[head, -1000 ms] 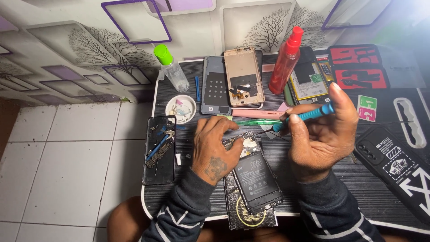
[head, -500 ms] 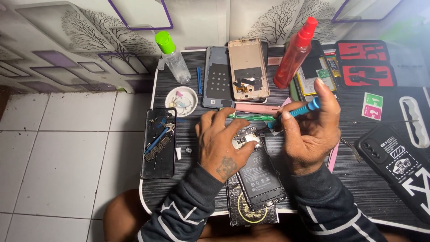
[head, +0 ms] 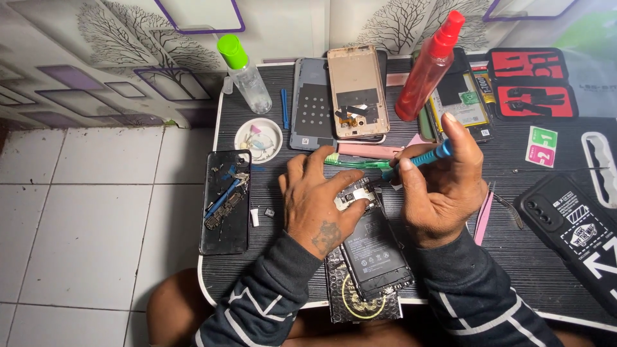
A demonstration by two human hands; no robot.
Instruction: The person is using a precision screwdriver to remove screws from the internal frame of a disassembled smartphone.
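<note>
An opened phone (head: 376, 247) with its black battery showing lies on a small black table (head: 553, 276), on top of a dark patterned pad. My left hand (head: 318, 202) presses flat on the phone's upper end, fingers spread over the exposed board. My right hand (head: 443, 186) grips a blue-handled screwdriver (head: 427, 157), whose tip points down-left at the phone's top edge.
A green-capped clear bottle (head: 244, 74), a red spray bottle (head: 429, 64), two phone back covers (head: 357, 90), a small white dish (head: 258, 139), a black phone panel with parts (head: 225, 202), pink tweezers (head: 483, 215), a black phone case (head: 575, 225) and red tool packs (head: 530, 83) lie around.
My right hand with the screwdriver has come down and left toward the phone's top. The left hand has stayed on the phone. The view has drifted slightly.
</note>
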